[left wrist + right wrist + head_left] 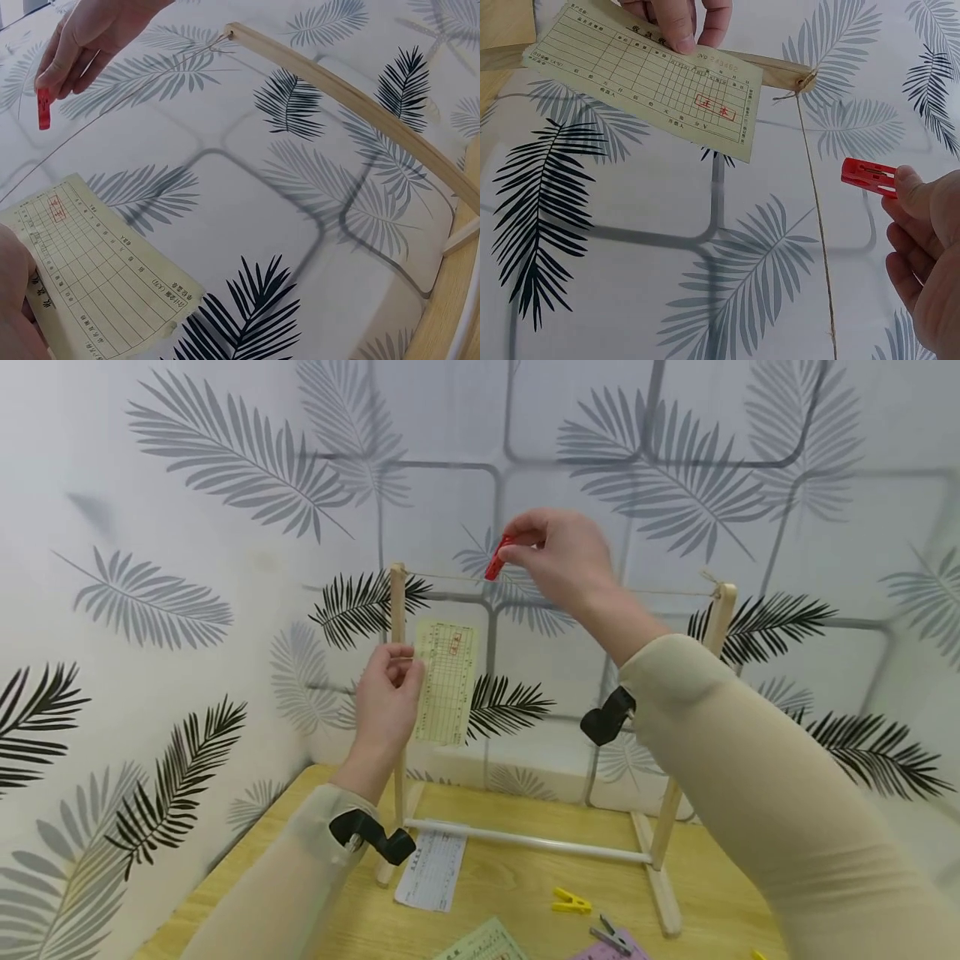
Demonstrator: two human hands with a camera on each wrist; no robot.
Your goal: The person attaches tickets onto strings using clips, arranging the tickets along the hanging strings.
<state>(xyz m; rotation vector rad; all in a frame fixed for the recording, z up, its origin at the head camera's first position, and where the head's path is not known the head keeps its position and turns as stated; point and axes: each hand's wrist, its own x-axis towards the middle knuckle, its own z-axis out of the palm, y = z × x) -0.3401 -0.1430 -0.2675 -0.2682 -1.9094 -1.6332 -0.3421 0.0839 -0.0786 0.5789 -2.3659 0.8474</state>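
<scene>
Hands [386,693] pinch slip [446,682] and peg [496,558]; print illegible.

Both hands [386,693] [558,560] raised, pinching.

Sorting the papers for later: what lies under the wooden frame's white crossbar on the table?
A white slip lies flat on the table, its top end reaching under the white crossbar. The left forearm's wrist mount hides its upper left corner.

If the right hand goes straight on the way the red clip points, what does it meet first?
Most likely the string: the red clip in the right hand points at it across a small free gap. Beyond lies the wall; depth is unclear.
</scene>
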